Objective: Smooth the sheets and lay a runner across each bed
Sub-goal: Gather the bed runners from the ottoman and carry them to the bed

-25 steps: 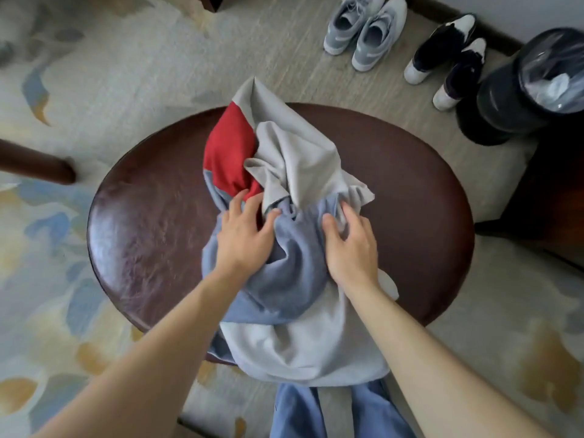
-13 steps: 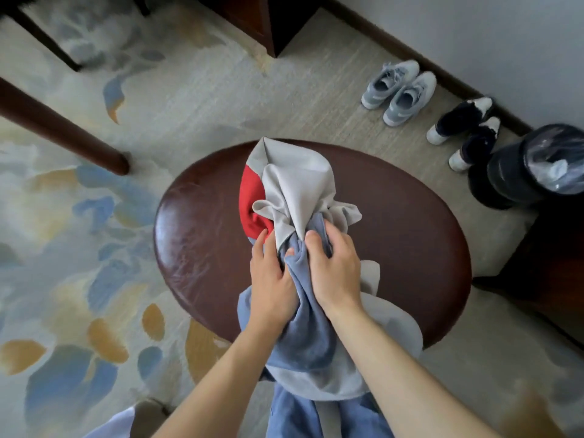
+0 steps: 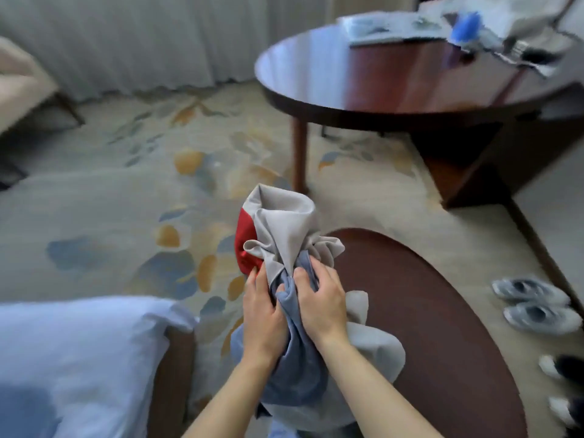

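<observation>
A bunched runner (image 3: 278,235) of grey, blue and red cloth is held up in front of me, off the dark oval ottoman (image 3: 442,327). My left hand (image 3: 264,314) grips its left side just under the red patch. Beside it, my right hand (image 3: 320,298) clutches the blue folds. The cloth's lower part hangs down between my forearms. At the lower left lies the corner of a bed (image 3: 72,358) with a white sheet and a brown wooden frame.
A round dark wooden table (image 3: 395,86) with papers and a blue item stands at the upper right. Two pairs of shoes (image 3: 534,301) line the right wall. A pale chair (image 3: 22,83) and curtains are at the upper left. Patterned carpet (image 3: 126,200) covers the floor.
Both hands gathered the runner into a bunch and lifted it off the ottoman. My view swung left and up, bringing the bed corner and round table into sight.
</observation>
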